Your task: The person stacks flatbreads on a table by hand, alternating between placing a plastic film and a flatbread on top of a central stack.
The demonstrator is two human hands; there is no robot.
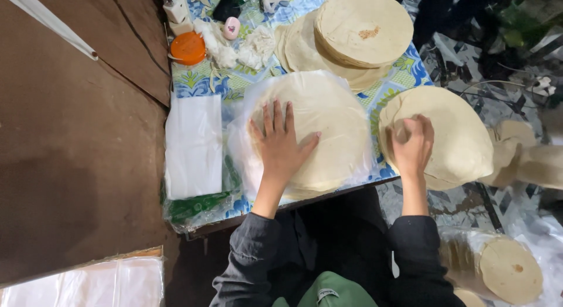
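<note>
Left hand (281, 144): fingers spread, flat on bagged tortilla stack (319, 134). Right hand (413, 146): pinching top tortilla of unbagged stack (451, 137). Best lifted singly, edge-first, avoiding tears.

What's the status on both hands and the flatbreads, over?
Left hand flat, open on the bagged flatbread stack. Right hand pinching top flatbread of the bare stack at table edge. Nothing in the way.

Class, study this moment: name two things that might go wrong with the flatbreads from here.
1. The stack under the right hand overhangs the table edge; it might slide off.
2. The left hand presses flat on the plastic-wrapped stack; the thin film may tear or the breads crack.
</note>
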